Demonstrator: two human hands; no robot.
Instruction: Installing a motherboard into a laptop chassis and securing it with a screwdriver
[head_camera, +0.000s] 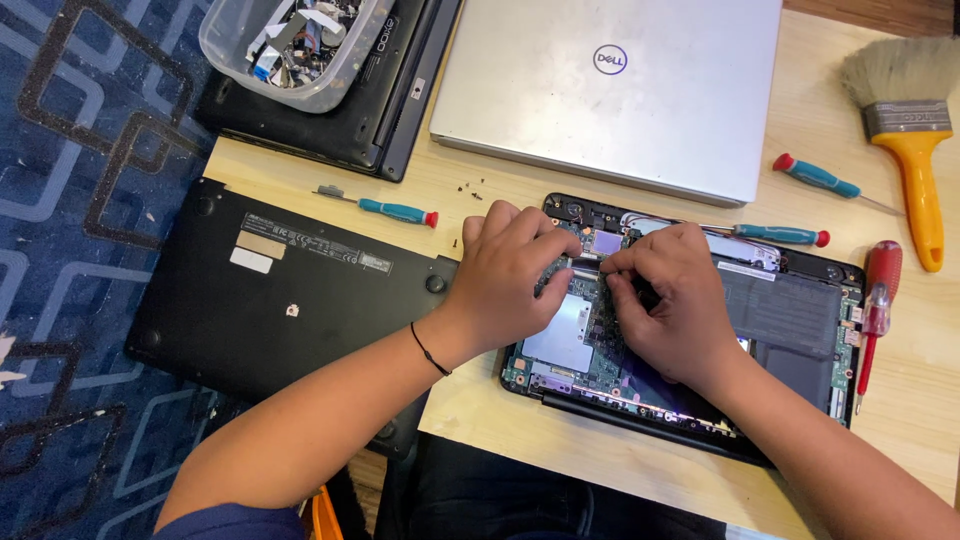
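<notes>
currently both hands, left hand (505, 275) and right hand (665, 300), fingertips pinched together on opened laptop (790, 310) board connector; risk: tearing ribbon if tugged crooked.

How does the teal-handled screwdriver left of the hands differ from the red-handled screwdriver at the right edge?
The teal-handled screwdriver with a red cap lies nearly crosswise on bare wooden table; the red-handled screwdriver with a clear middle section lies nearly lengthwise, its tip by the opened laptop's edge. The teal one looks slimmer, the red one thicker. Neither is touched: the left hand and right hand rest on the circuit board.
</notes>
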